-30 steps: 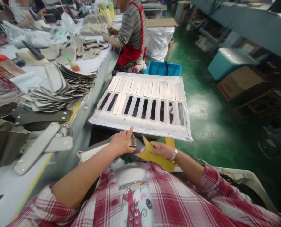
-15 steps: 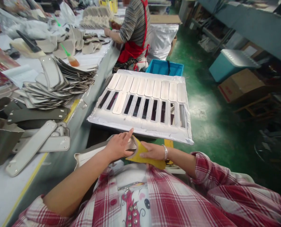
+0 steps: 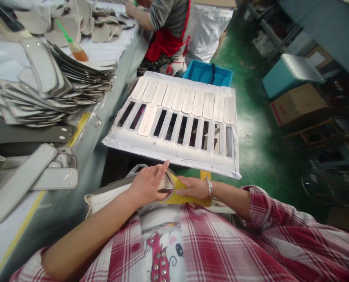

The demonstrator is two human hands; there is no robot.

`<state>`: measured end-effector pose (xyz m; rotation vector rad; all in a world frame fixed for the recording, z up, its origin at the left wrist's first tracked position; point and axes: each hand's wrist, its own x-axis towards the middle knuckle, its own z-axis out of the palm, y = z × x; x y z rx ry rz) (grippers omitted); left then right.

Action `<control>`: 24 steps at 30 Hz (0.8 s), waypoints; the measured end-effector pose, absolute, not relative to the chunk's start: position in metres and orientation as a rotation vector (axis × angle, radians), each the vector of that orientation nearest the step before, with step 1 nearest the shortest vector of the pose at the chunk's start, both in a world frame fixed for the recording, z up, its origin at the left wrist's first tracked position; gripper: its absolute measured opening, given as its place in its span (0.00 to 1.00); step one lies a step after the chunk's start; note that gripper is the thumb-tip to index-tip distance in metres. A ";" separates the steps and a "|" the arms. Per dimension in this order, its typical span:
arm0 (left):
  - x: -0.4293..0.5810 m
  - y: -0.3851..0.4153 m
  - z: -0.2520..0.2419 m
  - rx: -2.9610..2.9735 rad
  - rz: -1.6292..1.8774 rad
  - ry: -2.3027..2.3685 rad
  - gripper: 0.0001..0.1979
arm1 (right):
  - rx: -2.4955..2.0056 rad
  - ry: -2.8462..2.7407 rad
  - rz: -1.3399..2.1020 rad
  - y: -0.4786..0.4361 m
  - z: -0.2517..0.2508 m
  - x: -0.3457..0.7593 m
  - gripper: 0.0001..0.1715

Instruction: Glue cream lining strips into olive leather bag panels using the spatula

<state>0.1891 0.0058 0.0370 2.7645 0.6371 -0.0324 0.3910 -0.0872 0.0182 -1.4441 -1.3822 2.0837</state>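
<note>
Two containers at 12 o'clock: a blue plastic crate (image 3: 207, 74) with a dark strap (image 3: 212, 72) at its rim, and behind it a bulging white sack (image 3: 209, 31), contents hidden. Close in at 6 o'clock, a pale curved bag panel (image 3: 109, 194) under the left hand (image 3: 147, 186), fingers spread over its rounded end, index finger lifted. Just beside it, a yellow sheet (image 3: 188, 199) under the right hand (image 3: 193, 187), flat and pressing, fingers pointing toward the left hand, the sheet touching the panel's end. Just past the fingertips at 12 o'clock, the near edge of a white board (image 3: 174, 154) carrying two rows of pale strips (image 3: 180, 100). At 9 o'clock, the counter (image 3: 15, 207) under stacked bag panels (image 3: 56, 90). At 3 o'clock, open green floor (image 3: 250, 129).
</note>
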 end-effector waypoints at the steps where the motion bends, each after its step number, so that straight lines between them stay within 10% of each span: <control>1: 0.188 0.007 0.037 2.763 -0.051 0.604 0.50 | -1.403 -1.359 2.138 -0.085 0.018 0.390 0.18; 24: 0.189 0.003 0.030 2.702 -0.059 0.668 0.51 | -1.528 -1.173 2.208 -0.071 0.026 0.374 0.18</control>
